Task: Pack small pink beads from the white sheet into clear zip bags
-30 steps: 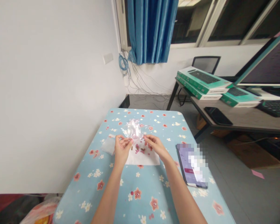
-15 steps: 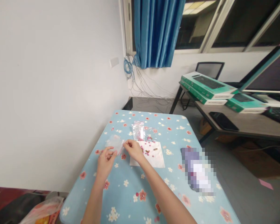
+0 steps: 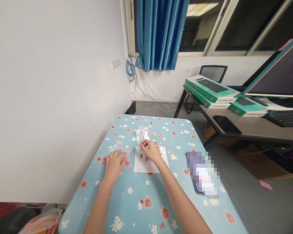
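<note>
My left hand (image 3: 114, 164) rests palm down with its fingers stretched out over the near part of a clear zip bag (image 3: 117, 146) on the table. Over a white sheet of paper (image 3: 139, 165), my right hand (image 3: 150, 150) has its thumb and fingertips pinched together; whatever is between them is too small to make out. Small pink pills (image 3: 146, 159) and a brown capsule (image 3: 141, 155) lie on the paper, partly covered by this hand. Just beyond its fingers lies another clear zip bag (image 3: 142, 132), its lower end hidden by the hand.
The table has a blue flowered cover (image 3: 136, 201). A blurred-out purple object (image 3: 202, 174) lies at its right side. To the right stands a desk (image 3: 249, 125) with green keyboard boxes (image 3: 211, 91), a black phone (image 3: 227, 124) and a monitor. A wall (image 3: 51, 97) borders the left.
My right hand has moved right, from the left zip bag to above the paper. The left hand has turned palm down and flattened onto that bag. The view has shifted slightly.
</note>
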`<state>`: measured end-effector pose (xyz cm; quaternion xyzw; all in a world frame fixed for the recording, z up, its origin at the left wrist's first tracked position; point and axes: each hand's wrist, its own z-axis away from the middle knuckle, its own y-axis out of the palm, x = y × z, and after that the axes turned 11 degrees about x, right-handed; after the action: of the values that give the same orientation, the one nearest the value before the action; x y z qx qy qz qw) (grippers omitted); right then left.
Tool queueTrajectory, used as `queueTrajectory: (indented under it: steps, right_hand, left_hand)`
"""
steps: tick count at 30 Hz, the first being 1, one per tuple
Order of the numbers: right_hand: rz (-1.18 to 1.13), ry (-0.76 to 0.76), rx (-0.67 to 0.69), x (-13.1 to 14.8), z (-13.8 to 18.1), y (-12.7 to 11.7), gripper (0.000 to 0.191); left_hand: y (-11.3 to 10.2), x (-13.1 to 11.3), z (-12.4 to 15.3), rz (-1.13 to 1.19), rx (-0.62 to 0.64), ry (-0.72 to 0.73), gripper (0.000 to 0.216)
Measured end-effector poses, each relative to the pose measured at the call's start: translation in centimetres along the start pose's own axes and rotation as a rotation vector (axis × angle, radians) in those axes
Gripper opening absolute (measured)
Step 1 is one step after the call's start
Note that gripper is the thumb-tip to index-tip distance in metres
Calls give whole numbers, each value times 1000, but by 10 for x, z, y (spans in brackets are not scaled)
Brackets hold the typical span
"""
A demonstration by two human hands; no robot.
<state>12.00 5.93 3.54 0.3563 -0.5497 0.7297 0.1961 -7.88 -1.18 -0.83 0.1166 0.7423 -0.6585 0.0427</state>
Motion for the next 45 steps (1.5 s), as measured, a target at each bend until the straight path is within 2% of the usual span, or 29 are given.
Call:
queueTrajectory:
  steps: [4, 6, 9, 11, 14, 17, 24, 28, 32, 37, 42, 45]
  right_hand:
    - [48, 158, -210, -46, 3, -42, 24]
    - [93, 204, -230, -64, 5, -53, 24]
    - [137, 189, -166, -77, 6, -55, 20]
    - [158, 178, -147, -79, 6, -52, 20]
    - [181, 159, -156, -80, 4, -46, 21]
    - [216, 99, -161, -80, 4, -44, 19]
    - [289, 24, -103, -79, 12, -39, 24]
    - [279, 8, -86, -74, 16, -38, 25]
    - [152, -57, 7, -72, 18, -42, 20]
    - [136, -78, -65, -74, 17, -44, 27]
    - [191, -155, 31, -74, 17, -40, 25]
    - [142, -186, 16, -72, 18, -39, 25]
  left_hand:
    - [-8, -5, -1, 64, -84, 14, 27]
    - [-15, -16, -6, 115, -129, 27, 27]
    - [-21, -41, -18, 192, -108, 92, 26]
    - [-22, -59, -29, 211, -36, 165, 26]
    - [-15, -82, -46, 199, 72, 250, 27]
    - [-4, -95, -60, 144, 123, 264, 26]
    - [16, -102, -68, 121, 149, 294, 32]
    - [13, -105, -67, 108, 150, 299, 29]
    - [7, -106, -65, 160, 116, 299, 20]
    - [9, -103, -62, 133, 121, 283, 25]
    - [10, -103, -59, 169, 121, 275, 16]
    - [8, -107, -60, 194, 106, 276, 16]
